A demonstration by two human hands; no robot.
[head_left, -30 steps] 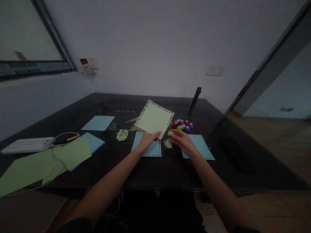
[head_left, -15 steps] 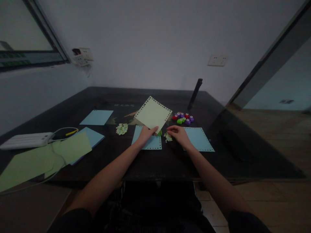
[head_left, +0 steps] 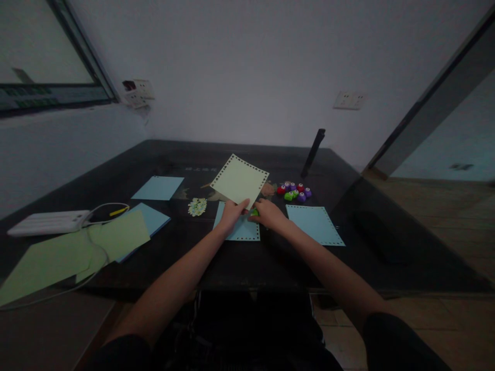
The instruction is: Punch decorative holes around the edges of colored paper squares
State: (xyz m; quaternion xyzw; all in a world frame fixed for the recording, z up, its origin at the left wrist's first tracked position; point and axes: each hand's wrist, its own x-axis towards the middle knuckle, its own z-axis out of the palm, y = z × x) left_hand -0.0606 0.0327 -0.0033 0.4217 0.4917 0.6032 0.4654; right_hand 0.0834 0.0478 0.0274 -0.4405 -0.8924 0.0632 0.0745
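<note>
Change: since a moment ago the right hand [head_left: 269, 214] has been sliding leftward off the paper scraps and is now meeting the left hand [head_left: 231, 215] at the sheet's near corner.
Left hand: it is pinching the near corner of the pale green punched sheet [head_left: 240, 180], tilting it up off the table.
Right hand: it is closing around a small green punch [head_left: 254, 212] right at that same corner; how tightly is hard to tell in this dim light.
Hands together: they are almost touching each other.
Underneath: a blue punched sheet [head_left: 240, 230] is lying flat below both hands.
Right side: another blue sheet [head_left: 315, 225] is lying nearby, with a cluster of coloured punches [head_left: 294, 191] just behind it.
Left side: a heap of paper cut-outs [head_left: 197, 206] is sitting apart, and green and blue papers [head_left: 112, 238] are overlapping beside a white power strip [head_left: 48, 222].
Surface: everything is resting on the dark table [head_left: 270, 260].
</note>
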